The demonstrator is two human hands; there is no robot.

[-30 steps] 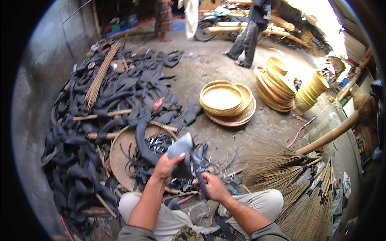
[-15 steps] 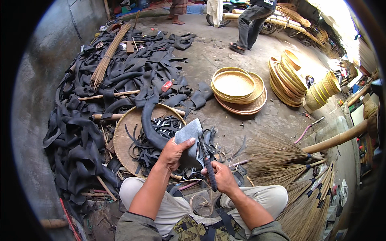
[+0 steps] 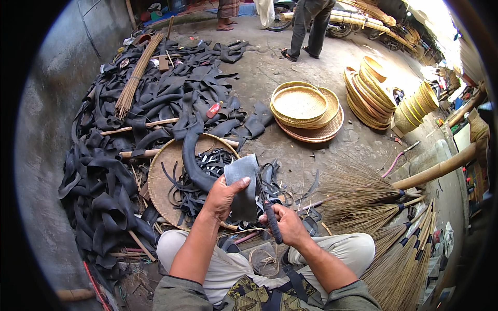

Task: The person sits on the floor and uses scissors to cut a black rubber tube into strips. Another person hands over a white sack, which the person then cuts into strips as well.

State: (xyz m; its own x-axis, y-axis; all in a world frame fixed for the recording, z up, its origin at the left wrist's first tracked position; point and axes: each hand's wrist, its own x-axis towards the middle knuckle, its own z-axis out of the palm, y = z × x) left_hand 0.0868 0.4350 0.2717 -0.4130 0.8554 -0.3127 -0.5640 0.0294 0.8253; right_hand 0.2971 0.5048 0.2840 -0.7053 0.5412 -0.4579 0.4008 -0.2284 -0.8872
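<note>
My left hand (image 3: pixel 222 198) is closed on a grey-black rubber sheet (image 3: pixel 241 169), thumb pressed on its face. A long dark rubber tube (image 3: pixel 192 155) runs up to this hand; whether it joins the sheet is hidden. My right hand (image 3: pixel 289 224) grips the dark wrapped handle of a pair of scissors (image 3: pixel 272 223). The blades point up and away along the sheet's right edge. Below and beyond my hands, a round woven tray (image 3: pixel 162 181) holds a tangle of thin black rubber strips (image 3: pixel 207 165).
A heap of black rubber pieces (image 3: pixel 111 192) fills the left side, with a stick bundle (image 3: pixel 137 78) on it. Woven trays (image 3: pixel 300 103) and stacked baskets (image 3: pixel 371 93) stand ahead right. Several brooms (image 3: pixel 358 202) lie at my right. A person (image 3: pixel 311 28) stands beyond.
The scissors and right hand have shifted slightly at the sheet's right edge, and the sheet looks more upright. The standing person beyond has stepped to the left. The view has moved a little.
</note>
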